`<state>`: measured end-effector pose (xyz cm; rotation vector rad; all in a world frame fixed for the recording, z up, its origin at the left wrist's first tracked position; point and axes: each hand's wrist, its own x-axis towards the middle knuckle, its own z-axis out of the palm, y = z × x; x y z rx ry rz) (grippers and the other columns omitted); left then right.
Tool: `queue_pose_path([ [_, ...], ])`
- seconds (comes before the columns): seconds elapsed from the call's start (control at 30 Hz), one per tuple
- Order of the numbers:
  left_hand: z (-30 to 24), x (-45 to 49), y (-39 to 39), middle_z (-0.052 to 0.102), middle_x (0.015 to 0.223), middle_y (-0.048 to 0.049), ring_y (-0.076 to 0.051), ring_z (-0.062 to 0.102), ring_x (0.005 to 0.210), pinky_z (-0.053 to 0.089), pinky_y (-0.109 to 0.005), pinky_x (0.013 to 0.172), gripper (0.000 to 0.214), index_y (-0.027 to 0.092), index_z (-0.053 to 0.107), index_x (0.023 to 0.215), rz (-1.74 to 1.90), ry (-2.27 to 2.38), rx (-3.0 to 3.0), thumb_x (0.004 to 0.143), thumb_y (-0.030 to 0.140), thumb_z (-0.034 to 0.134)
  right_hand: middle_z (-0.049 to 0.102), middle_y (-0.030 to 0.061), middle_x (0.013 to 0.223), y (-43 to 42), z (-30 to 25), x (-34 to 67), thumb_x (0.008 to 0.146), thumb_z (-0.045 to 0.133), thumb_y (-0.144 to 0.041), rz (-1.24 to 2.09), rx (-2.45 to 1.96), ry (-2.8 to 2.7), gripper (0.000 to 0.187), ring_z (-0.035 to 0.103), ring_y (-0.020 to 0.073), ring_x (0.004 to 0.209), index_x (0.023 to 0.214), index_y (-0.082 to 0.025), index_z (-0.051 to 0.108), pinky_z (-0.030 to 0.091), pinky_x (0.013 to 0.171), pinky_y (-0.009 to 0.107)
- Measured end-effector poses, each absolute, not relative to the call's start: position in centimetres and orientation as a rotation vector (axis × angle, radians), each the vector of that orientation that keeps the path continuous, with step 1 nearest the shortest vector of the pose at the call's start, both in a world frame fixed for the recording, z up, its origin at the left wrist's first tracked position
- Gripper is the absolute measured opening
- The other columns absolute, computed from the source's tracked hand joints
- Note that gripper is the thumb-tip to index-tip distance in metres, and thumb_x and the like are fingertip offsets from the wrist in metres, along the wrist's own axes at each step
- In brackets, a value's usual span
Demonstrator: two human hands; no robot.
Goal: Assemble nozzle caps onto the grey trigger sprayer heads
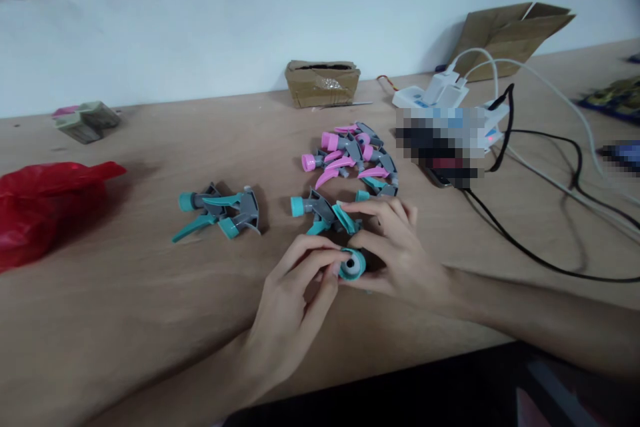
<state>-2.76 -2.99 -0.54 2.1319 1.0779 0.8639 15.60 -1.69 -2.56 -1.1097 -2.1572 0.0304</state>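
A teal and grey trigger spray head [353, 264] is between my hands, its round screw collar facing me. Inside the collar a white disc with a dark hole shows. My right hand [400, 253] is closed around the spray head, with the teal trigger [344, 219] sticking up by its index finger. At the collar's left rim, the thumb and fingers of my left hand [300, 293] are pinched together. Whether they also hold some small part is hidden. Just behind lie another teal spray head [315, 208] and a pile of pink and grey spray heads [345, 150].
Left of my hands lie teal spray heads [220, 210]. A red plastic bag [45, 207] rests at far left. Small cardboard box [323, 85], power strip with chargers [425, 97] and open carton [505, 40] stand along the wall. Black cable [530, 250] loops across the right side.
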Motion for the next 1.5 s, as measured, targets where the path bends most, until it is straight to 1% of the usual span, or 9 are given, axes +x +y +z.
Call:
queue_pose_path([
  [0.2,-0.5,-2.9,-3.1,0.056,0.101,-0.0032,-0.013,0.057,0.091,0.052,-0.024,0.077,0.021,0.022,0.062,0.099,0.887,1.066,2.108,0.087,0.011,0.049,0.05,0.0071,0.123,-1.7,-2.7,15.8,0.075,0.064,-0.044,0.012,-1.075,-2.166,0.025,0.042,0.0235,0.108,0.076,-0.019,0.059,0.026,0.088,0.041],
  [0.37,-0.1,-2.8,-3.1,0.058,0.099,-0.0031,-0.012,0.059,0.091,0.054,-0.021,0.074,0.022,0.022,0.063,0.097,0.902,1.054,2.074,0.086,0.01,0.048,0.049,0.0067,0.124,-1.8,-2.7,16.1,0.074,0.064,-0.046,0.04,-1.081,-2.193,0.027,0.043,0.0241,0.108,0.075,-0.02,0.059,0.025,0.087,0.041],
  [0.57,-0.1,-2.4,-2.9,0.056,0.095,-0.0027,-0.011,0.059,0.083,0.053,-0.02,0.067,0.012,0.02,0.06,0.091,0.869,1.083,2.059,0.082,0.013,0.055,0.047,0.0079,0.126,-1.8,-2.7,15.8,0.076,0.062,-0.045,0.013,-1.087,-2.219,0.025,0.041,0.0254,0.11,0.076,-0.02,0.06,0.025,0.088,0.042],
  [0.73,-0.1,-2.4,-2.5,0.055,0.092,-0.0012,-0.011,0.058,0.08,0.052,-0.021,0.066,0.001,0.02,0.058,0.083,0.778,1.113,2.0,0.083,0.021,0.057,0.046,0.0092,0.125,-2.0,-2.5,15.7,0.077,0.061,-0.044,-0.036,-1.074,-2.252,0.025,0.039,0.0255,0.111,0.072,-0.019,0.06,0.024,0.089,0.043],
  [0.93,0.1,-2.7,-2.2,0.054,0.09,0.0002,-0.01,0.056,0.079,0.049,-0.02,0.066,0.01,0.02,0.056,0.079,0.7,1.069,2.012,0.085,0.013,0.051,0.047,0.0083,0.125,-2.0,-2.5,15.7,0.077,0.061,-0.045,-0.047,-1.066,-2.26,0.024,0.038,0.0255,0.111,0.072,-0.021,0.061,0.023,0.092,0.045],
  [1.07,0.3,-2.8,-2.5,0.052,0.091,-0.0009,-0.012,0.054,0.083,0.048,-0.023,0.072,0.014,0.019,0.054,0.079,0.793,1.083,2.156,0.085,0.008,0.049,0.048,0.0072,0.124,-2.2,-2.2,15.6,0.075,0.062,-0.045,-0.024,-1.084,-2.244,0.023,0.04,0.0251,0.111,0.073,-0.022,0.062,0.023,0.092,0.045],
  [1.17,0.3,-2.7,-2.9,0.051,0.091,-0.0018,-0.013,0.053,0.084,0.048,-0.023,0.072,0.017,0.02,0.054,0.079,0.893,1.064,2.235,0.083,0.004,0.047,0.051,0.0065,0.122,-2.4,-1.9,15.5,0.074,0.063,-0.047,-0.03,-1.083,-2.196,0.024,0.043,0.0252,0.111,0.074,-0.023,0.061,0.023,0.093,0.045],
  [1.33,0.4,-3.0,-3.2,0.052,0.091,-0.0019,-0.014,0.053,0.084,0.048,-0.027,0.075,0.015,0.021,0.053,0.081,1.087,1.043,2.336,0.085,0.007,0.047,0.057,0.0058,0.109,-2.5,-1.6,15.6,0.072,0.064,-0.046,-0.031,-1.157,-2.143,0.024,0.048,0.0243,0.103,0.073,-0.022,0.062,0.026,0.09,0.044],
  [1.5,0.1,-3.8,-3.0,0.056,0.092,-0.0018,-0.014,0.057,0.086,0.049,-0.029,0.078,0.015,0.021,0.052,0.087,1.276,0.964,2.293,0.085,0.007,0.047,0.059,0.0064,0.108,-2.4,-1.6,15.7,0.07,0.067,-0.047,-0.02,-1.132,-2.084,0.027,0.052,0.0228,0.099,0.071,-0.021,0.061,0.027,0.087,0.043],
])
